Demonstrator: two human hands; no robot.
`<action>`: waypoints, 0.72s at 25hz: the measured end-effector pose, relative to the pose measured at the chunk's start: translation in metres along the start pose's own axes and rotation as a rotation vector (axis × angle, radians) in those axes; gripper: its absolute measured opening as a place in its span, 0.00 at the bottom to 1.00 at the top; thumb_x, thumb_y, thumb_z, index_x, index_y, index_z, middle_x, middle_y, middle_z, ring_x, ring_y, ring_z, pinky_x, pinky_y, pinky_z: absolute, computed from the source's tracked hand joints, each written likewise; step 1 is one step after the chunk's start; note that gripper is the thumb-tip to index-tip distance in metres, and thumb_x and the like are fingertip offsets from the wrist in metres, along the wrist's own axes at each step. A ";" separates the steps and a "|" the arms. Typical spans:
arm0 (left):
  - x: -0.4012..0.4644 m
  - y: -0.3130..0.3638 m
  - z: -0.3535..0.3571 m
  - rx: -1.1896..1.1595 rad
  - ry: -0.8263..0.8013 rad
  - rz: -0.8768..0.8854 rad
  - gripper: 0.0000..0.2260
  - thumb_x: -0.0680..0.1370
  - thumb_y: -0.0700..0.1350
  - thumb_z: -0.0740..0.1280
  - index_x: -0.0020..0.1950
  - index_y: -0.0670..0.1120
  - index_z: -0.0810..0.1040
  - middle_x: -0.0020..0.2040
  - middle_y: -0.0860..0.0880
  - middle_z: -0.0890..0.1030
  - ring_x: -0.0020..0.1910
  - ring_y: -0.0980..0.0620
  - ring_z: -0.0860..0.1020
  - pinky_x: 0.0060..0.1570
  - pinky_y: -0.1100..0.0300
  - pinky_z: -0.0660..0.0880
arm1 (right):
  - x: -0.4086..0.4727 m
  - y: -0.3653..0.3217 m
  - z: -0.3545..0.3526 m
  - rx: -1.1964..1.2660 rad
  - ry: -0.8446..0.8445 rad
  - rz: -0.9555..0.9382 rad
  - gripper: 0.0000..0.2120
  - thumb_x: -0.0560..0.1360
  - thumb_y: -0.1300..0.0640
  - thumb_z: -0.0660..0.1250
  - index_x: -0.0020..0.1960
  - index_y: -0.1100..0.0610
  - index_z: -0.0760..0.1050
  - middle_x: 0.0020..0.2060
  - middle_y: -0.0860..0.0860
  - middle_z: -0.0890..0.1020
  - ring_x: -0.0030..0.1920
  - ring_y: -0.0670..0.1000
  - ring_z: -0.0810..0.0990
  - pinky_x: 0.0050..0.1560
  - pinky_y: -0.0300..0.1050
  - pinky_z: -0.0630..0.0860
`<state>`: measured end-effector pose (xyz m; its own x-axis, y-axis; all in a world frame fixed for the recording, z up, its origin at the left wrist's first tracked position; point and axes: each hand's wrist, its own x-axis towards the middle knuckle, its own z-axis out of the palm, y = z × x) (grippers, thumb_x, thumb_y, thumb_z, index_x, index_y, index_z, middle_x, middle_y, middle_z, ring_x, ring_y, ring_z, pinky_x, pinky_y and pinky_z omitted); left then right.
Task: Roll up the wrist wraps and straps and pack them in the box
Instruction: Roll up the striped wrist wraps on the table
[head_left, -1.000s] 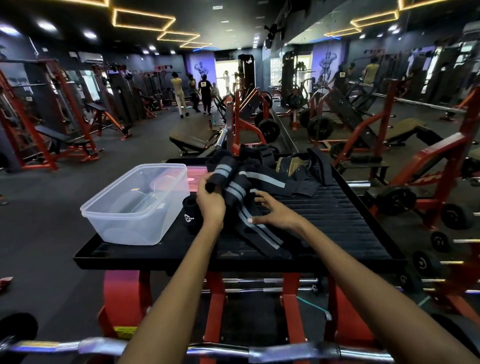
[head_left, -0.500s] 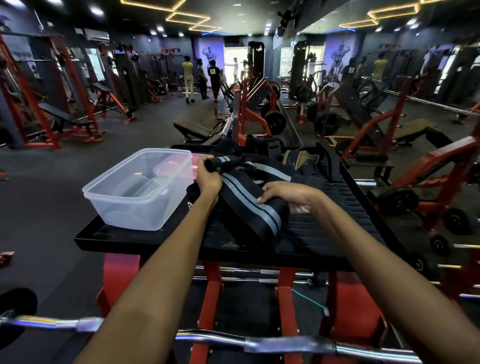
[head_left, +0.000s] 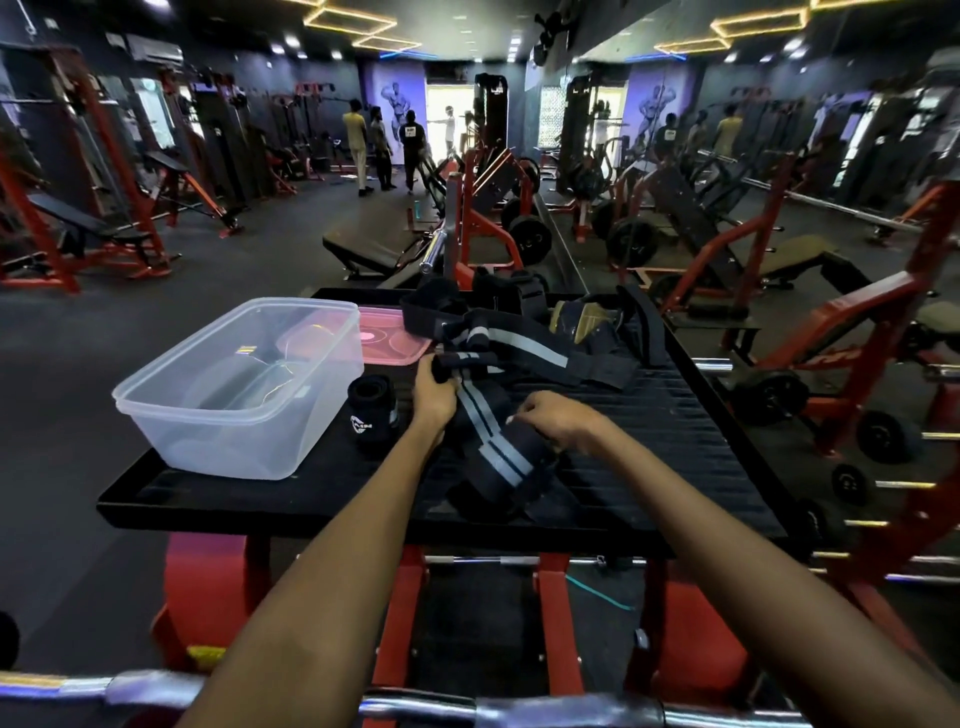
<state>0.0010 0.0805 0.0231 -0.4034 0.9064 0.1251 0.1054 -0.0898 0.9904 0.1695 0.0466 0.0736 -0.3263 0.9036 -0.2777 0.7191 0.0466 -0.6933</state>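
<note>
My left grip (head_left: 434, 392) pinches striped wrap (head_left: 488, 441) at its far end | right grip (head_left: 558, 418) curled on wrap's near fold | box (head_left: 234, 395) left on counter (head_left: 675, 431)

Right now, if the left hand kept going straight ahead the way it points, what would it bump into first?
The left hand grips one end of the striped wrap and points away from the person. Straight ahead lies the pile of dark straps, so it would likely meet that first, though depth is hard to judge here.
</note>
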 end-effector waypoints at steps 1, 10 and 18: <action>0.001 -0.002 0.002 -0.003 -0.011 -0.008 0.18 0.75 0.28 0.59 0.63 0.40 0.69 0.54 0.45 0.74 0.55 0.49 0.73 0.55 0.59 0.70 | 0.009 0.001 0.001 0.017 0.118 -0.027 0.04 0.76 0.59 0.62 0.45 0.59 0.71 0.35 0.54 0.73 0.33 0.50 0.73 0.27 0.39 0.66; 0.002 -0.007 0.005 -0.023 -0.180 0.060 0.17 0.73 0.26 0.58 0.56 0.44 0.71 0.47 0.53 0.75 0.46 0.60 0.73 0.43 0.77 0.71 | 0.074 0.003 0.015 0.479 0.298 -0.361 0.13 0.76 0.53 0.66 0.60 0.55 0.76 0.53 0.49 0.79 0.55 0.46 0.77 0.55 0.38 0.71; 0.006 -0.016 0.010 0.037 -0.100 0.156 0.07 0.78 0.41 0.64 0.55 0.41 0.76 0.50 0.49 0.78 0.51 0.54 0.75 0.50 0.70 0.70 | 0.093 0.021 0.020 0.439 0.394 -0.494 0.10 0.75 0.61 0.67 0.56 0.61 0.77 0.51 0.48 0.78 0.53 0.43 0.75 0.51 0.22 0.67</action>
<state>0.0056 0.0913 0.0072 -0.2873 0.9193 0.2691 0.1936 -0.2194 0.9562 0.1418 0.1234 0.0200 -0.2447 0.9104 0.3336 0.2104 0.3858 -0.8983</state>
